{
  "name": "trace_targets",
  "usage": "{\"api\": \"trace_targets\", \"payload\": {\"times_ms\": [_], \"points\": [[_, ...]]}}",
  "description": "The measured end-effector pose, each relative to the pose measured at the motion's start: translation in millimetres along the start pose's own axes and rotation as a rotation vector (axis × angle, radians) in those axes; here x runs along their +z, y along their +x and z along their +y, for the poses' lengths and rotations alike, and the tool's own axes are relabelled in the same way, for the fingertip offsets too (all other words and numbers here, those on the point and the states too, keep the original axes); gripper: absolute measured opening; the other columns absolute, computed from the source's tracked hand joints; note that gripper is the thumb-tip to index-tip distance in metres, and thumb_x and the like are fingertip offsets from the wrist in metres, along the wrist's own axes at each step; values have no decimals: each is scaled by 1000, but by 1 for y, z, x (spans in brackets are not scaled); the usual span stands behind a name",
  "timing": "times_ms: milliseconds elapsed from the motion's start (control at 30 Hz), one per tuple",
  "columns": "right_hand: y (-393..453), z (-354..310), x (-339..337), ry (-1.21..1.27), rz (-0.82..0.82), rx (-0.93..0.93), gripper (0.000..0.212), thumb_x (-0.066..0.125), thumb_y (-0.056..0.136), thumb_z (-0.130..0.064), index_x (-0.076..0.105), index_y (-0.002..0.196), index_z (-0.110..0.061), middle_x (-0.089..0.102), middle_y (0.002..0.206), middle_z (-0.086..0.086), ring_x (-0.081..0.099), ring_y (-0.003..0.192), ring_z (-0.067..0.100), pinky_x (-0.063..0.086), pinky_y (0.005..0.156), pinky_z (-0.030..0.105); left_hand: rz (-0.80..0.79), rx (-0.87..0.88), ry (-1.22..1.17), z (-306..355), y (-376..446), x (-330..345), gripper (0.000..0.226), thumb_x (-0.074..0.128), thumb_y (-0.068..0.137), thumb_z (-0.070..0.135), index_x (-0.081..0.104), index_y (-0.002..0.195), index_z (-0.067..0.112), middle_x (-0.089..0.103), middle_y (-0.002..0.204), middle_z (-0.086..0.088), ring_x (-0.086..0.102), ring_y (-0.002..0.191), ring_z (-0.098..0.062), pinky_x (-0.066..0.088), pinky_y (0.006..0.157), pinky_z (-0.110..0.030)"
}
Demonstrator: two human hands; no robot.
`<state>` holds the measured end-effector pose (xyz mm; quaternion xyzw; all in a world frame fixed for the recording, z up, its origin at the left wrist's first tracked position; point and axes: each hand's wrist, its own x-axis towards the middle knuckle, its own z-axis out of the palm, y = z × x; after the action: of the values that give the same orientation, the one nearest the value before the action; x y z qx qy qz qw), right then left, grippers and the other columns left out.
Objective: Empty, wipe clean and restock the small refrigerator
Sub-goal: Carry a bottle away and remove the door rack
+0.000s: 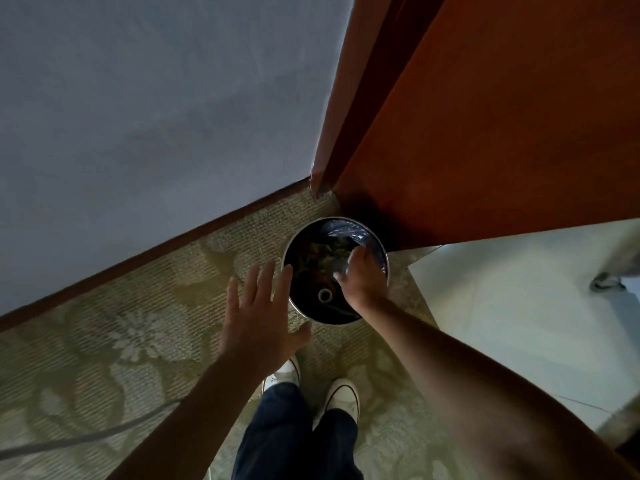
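A round metal waste bin (291,299) with a dark liner stands on the carpet in the corner by the door. Scraps and a small ring-shaped piece lie inside it. My right hand (362,278) is over the bin's opening, fingers curled round something clear and crinkly, like a plastic wrapper or bag (346,233). My left hand (261,317) hovers beside the bin's left rim with fingers spread and holds nothing. The refrigerator is not in view.
A brown wooden door (485,133) stands open right behind the bin. A grey wall (156,116) with a dark skirting runs on the left. Patterned carpet (138,341) covers the floor; white tile (519,306) starts at the right. A grey cable (86,438) crosses the carpet at lower left.
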<state>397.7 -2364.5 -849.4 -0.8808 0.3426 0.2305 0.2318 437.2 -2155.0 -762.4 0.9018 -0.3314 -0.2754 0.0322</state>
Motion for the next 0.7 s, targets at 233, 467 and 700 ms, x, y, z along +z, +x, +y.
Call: {"api": "trace_targets", "payload": {"times_ms": [233, 467, 700], "points": [[8, -3, 9, -54, -1, -13, 37, 61, 96, -21, 49, 128, -6, 53, 135, 14, 54, 126, 34, 51, 95, 44, 36, -62, -13, -15, 12, 12, 98, 49, 81, 73, 29, 156, 13, 32, 162, -19, 28, 151, -40, 22, 118, -63], [-82, -35, -69, 0, 103, -87, 50, 62, 88, -20, 53, 137, -12, 58, 137, 7, 53, 129, 28, 51, 100, 43, 70, -191, -62, -1, -36, -63, 102, 27, 79, 78, 21, 160, 17, 22, 167, -15, 15, 155, -36, 14, 123, -61], [-212, -81, -179, -101, 177, -319, 59, 58, 89, -36, 50, 145, -19, 57, 142, 3, 51, 133, 21, 46, 109, 39, 147, -386, -175, 42, -150, -178, 99, 23, 83, 83, 10, 164, 26, 5, 171, -6, -1, 158, -26, 1, 126, -56]]}}
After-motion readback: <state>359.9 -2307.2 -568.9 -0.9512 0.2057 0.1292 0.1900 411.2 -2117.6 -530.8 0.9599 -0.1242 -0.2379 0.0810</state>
